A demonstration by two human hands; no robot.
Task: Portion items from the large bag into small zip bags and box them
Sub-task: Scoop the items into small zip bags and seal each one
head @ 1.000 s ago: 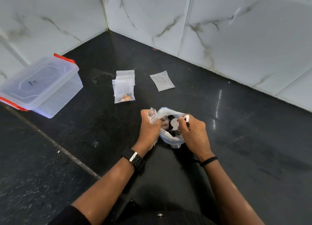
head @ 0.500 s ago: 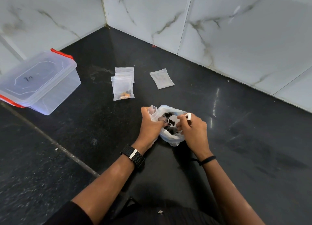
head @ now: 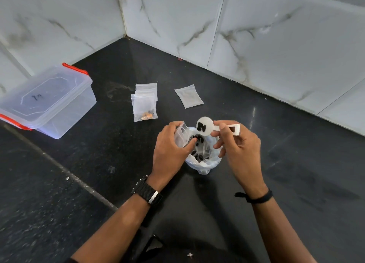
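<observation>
Black bench, marble tile corner behind. My right hand (head: 240,144) pinches white scoop (head: 205,125) handle, dark bits in bowl, above large bag (head: 205,164). My left hand (head: 169,146) pinches small zip bag (head: 182,131) open at bag's 10 o'clock. Film looks light, floppy, slippery: grip by rim. Filled zip bags (head: 145,106) at 11, box (head: 47,100) at 9.

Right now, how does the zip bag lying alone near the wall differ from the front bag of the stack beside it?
The lone zip bag looks empty and flat; the front stack bag holds a few orange and dark pieces at its bottom. The lone zip bag lies by itself on the black counter, skewed at an angle; the front stack bag overlaps other bags behind it and sits squarer. Both are small, clear, and untouched by the hands.
</observation>
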